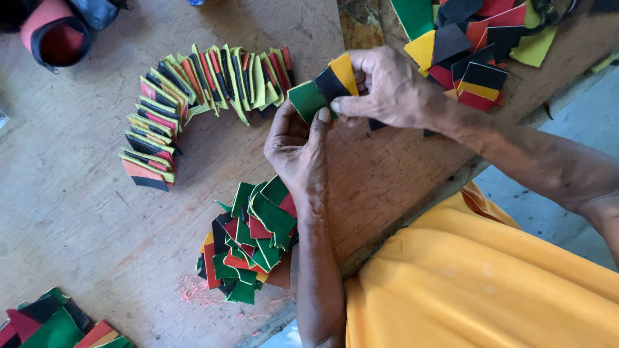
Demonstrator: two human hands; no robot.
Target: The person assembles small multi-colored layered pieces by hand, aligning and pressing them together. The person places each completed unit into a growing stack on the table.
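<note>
Your left hand (298, 145) and right hand (387, 87) both pinching green-black-yellow patch (322, 87) above table (77, 212), beside curved row of patches (193, 96). Loose grip, pieces probably slide apart, heads up.

I see no package, label, sign or screen anywhere on my wooden table (84, 212), from its near edge to its far corners; nothing here bears print or shows a display.
</note>
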